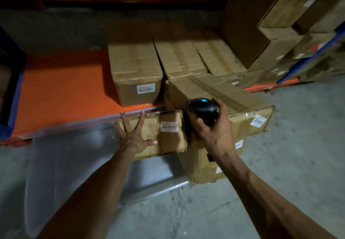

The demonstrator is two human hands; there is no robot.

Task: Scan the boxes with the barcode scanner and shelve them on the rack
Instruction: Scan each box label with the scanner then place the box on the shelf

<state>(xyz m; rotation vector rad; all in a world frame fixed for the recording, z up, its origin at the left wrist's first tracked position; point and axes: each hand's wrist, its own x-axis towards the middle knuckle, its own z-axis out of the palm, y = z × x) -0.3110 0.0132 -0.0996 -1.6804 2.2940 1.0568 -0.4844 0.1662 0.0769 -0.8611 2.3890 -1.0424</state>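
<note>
While the right hand point(214, 126) grips the barcode scanner point(202, 110) just right of the label point(169, 126), the left hand point(133, 136), fingers spread, steadies the small box point(168, 141) lying lengthwise before the rack point(61, 93).

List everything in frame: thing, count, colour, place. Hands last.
small box: one, brown, white barcode label on its near face, low in front of the rack edge
larger box: one, brown, tilted, right of the small box
boxes on shelf: three in a row, brown, on the orange deck
stacked boxes: several, brown, far right; count unclear
rack shelf: one, orange deck, blue upright at left
clear plastic sheet: one, on the floor at lower left
floor: grey concrete
barcode scanner: one, black, blue light lit
left hand: fingers spread, pressed on the small box
right hand: gripping the barcode scanner
</note>
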